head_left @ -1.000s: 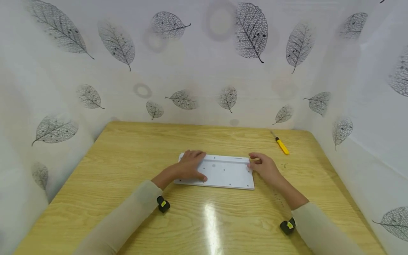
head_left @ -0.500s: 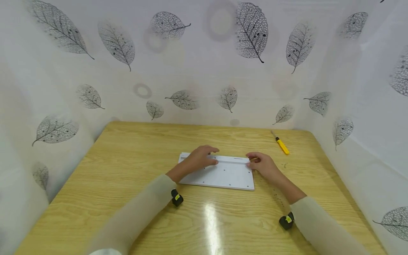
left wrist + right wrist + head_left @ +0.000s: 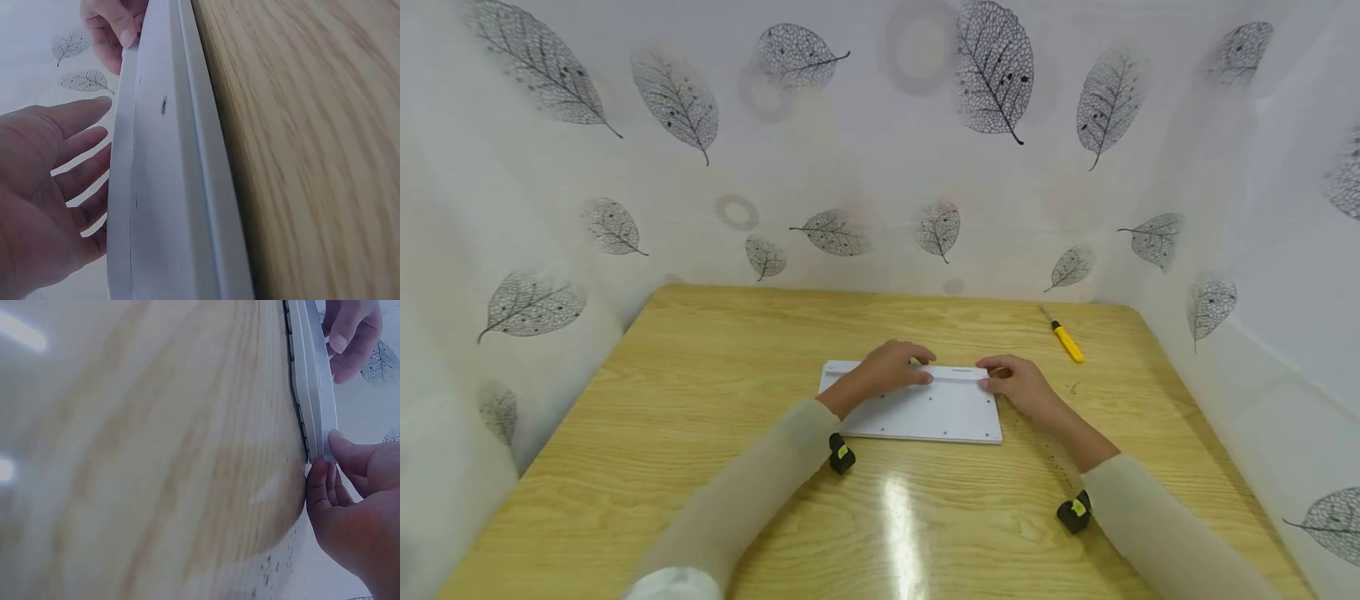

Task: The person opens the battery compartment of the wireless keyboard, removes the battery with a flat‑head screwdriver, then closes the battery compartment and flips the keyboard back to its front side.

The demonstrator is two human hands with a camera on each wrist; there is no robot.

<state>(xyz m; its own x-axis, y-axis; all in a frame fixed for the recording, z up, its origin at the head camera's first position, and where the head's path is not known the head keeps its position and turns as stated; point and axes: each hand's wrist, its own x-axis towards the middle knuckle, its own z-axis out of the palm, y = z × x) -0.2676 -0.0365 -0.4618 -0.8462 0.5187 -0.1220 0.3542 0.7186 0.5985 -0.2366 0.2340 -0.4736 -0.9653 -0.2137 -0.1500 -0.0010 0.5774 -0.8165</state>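
A white keyboard (image 3: pixel 917 419) lies face down on the table, its back panel dotted with several small dark spots. Dark-edged keys show along its underside in the right wrist view. My right hand (image 3: pixel 1024 389) pinches its back right corner; in the right wrist view the thumb is on top and the fingers (image 3: pixel 317 481) are at the end. My left hand (image 3: pixel 891 368) reaches over the back edge near the middle. Its fingers (image 3: pixel 78 144) are spread and loosely extended beside the keyboard in the left wrist view, gripping nothing; any light contact is hard to tell.
A screwdriver with a yellow handle (image 3: pixel 1069 343) lies at the back right of the wooden table (image 3: pixel 715 375). Small dark specks (image 3: pixel 1060 467) are scattered by the right forearm, with a few more behind the right hand. Leaf-printed white curtain (image 3: pixel 880 167) surrounds the back and sides.
My left hand has shifted from the keyboard's left end rightward to the middle of its back edge. The right hand stays at the corner, nearly still. The keyboard has hardly moved.
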